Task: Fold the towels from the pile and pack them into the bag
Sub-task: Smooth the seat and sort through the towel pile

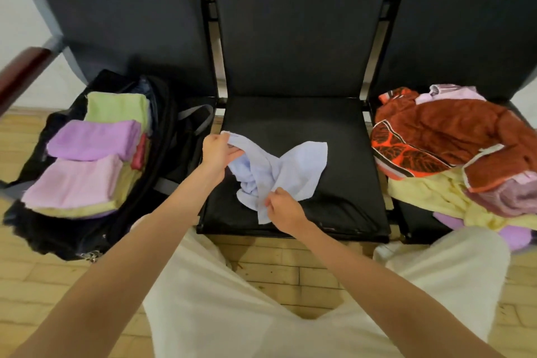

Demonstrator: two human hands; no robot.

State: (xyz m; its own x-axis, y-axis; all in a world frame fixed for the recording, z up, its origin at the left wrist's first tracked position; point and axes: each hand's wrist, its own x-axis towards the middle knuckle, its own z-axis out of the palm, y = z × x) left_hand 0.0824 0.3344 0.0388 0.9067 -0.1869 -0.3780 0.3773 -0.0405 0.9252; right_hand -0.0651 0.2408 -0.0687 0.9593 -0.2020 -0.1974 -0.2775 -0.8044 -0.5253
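Pale blue towel [286, 171] lies crumpled on the middle black seat [343, 183], toward its front-left. Its long axis runs roughly diagonal, from the upper-left corner at the left hand [216, 152] down to the lower edge at the right hand [283, 208]; one loose corner points up-right toward the seat back.

Left hand's grip: fingers curled round the towel's top-left corner, lifting it a bit off the seat. Right hand's grip: thumb and fingers pinching the towel's lower edge near the seat front.

Black bag [96, 221] sits open on the left seat, approx. lengthwise front-to-back. Folded towels visible on top inside: 3, i.e. 1 green [117, 107] at the back, 1 purple [93, 139] in the middle, 1 pink [75, 183] at the front. Yellow and red layers show beneath, count unclear since only the edges show.

Pile [453, 154] on the right seat is unfolded: 1 rust-red patterned towel on top, with yellow, lilac and mauve pieces under and around it; they overlap too much to count.

3 seats in the row.
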